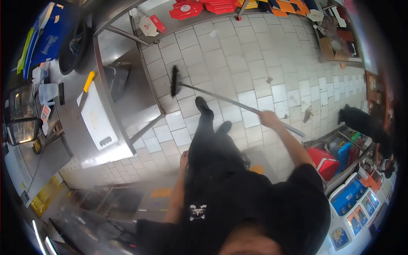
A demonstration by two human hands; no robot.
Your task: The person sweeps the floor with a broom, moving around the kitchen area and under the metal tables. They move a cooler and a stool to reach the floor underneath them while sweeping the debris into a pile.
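Right hand [270, 120] encircles the broom [225, 100], likely light, stiff, best held far from its bristles [174, 80]; left hand's [184, 159] closure, contents unclear.

White emblem [198, 212] on black shirt [250, 199], round logo [185, 8] on red packaging [187, 15], lettering unreadable

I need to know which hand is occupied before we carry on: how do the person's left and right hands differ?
The right hand is closed around the grey handle of the broom, while the left hand shows no tool in it. The right hand is held out away from the body; the left hand is down beside the left leg. Both hands are bare.
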